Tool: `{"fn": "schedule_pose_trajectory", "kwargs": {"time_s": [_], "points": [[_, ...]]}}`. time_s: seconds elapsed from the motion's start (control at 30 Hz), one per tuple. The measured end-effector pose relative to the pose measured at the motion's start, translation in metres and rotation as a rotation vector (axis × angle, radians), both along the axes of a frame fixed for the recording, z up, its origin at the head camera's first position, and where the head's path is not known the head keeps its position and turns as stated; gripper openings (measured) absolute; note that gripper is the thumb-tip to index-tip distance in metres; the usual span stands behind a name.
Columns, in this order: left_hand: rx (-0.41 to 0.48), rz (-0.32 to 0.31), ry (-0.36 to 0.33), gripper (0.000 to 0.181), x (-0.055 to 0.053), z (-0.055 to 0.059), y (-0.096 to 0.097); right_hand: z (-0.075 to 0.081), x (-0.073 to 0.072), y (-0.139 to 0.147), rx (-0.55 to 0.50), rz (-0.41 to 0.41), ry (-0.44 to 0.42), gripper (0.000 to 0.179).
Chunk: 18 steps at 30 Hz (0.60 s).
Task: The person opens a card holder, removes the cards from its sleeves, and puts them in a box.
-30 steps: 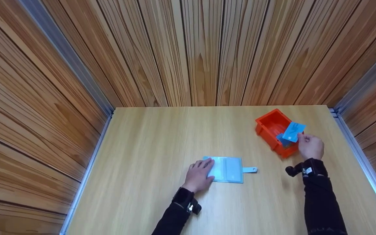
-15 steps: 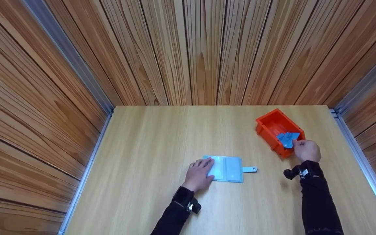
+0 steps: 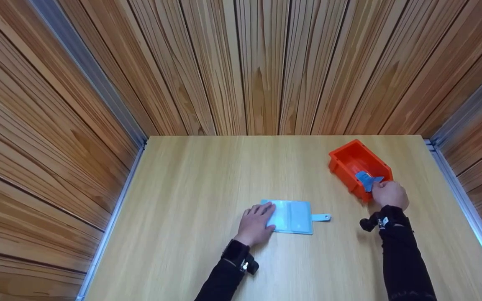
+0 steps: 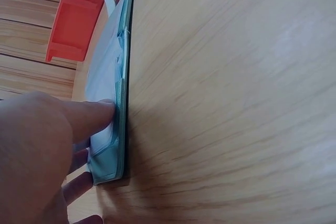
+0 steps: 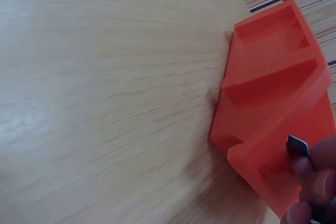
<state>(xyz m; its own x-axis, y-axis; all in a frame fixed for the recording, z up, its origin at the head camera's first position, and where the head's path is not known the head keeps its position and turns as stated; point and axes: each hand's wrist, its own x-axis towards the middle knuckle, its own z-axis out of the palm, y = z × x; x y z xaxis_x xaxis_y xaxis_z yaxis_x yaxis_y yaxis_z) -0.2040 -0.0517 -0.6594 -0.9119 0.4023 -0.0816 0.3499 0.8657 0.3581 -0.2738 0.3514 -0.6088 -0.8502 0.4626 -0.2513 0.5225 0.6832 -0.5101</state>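
A light-blue card holder (image 3: 295,217) lies spread flat on the table, its snap strap (image 3: 321,217) pointing right. My left hand (image 3: 255,225) rests on the holder's left end; in the left wrist view the thumb (image 4: 97,116) presses its near edge. To the right stands an orange bin (image 3: 341,167) with blue cards (image 3: 363,177) inside. My right hand (image 3: 390,195) is at the bin's near right rim and pinches a blue card, which shows just beyond the fingertips. In the right wrist view only a corner of that card (image 5: 297,144) shows.
The light wooden table (image 3: 207,175) carries the holder and the bin. Wood-panelled walls (image 3: 262,67) with grey metal edges (image 3: 111,209) enclose it at the back and both sides.
My right hand has moved left and slightly down over the bin, lowering the pinched card from above the rim toward the cards inside. My left hand and the card holder have stayed put.
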Motion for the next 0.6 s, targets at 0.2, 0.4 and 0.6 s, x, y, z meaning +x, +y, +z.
{"fn": "schedule_pose_trajectory", "kwargs": {"time_s": [0.2, 0.4, 0.6], "points": [[0.005, 0.005, -0.023, 0.062, 0.0001, 0.0012, 0.0003, -0.0008, 0.0017, -0.0034, -0.001, -0.019, -0.021, 0.04], [0.0, 0.006, -0.027, 0.062, 0.001, 0.0054, 0.0007, -0.0038, 0.0007, -0.0033, 0.009, -0.044, -0.015, 0.041], [0.007, 0.002, -0.026, 0.061, 0.0028, 0.0077, 0.0008, -0.0057, -0.0017, -0.0047, 0.032, -0.066, -0.03, 0.041]]}}
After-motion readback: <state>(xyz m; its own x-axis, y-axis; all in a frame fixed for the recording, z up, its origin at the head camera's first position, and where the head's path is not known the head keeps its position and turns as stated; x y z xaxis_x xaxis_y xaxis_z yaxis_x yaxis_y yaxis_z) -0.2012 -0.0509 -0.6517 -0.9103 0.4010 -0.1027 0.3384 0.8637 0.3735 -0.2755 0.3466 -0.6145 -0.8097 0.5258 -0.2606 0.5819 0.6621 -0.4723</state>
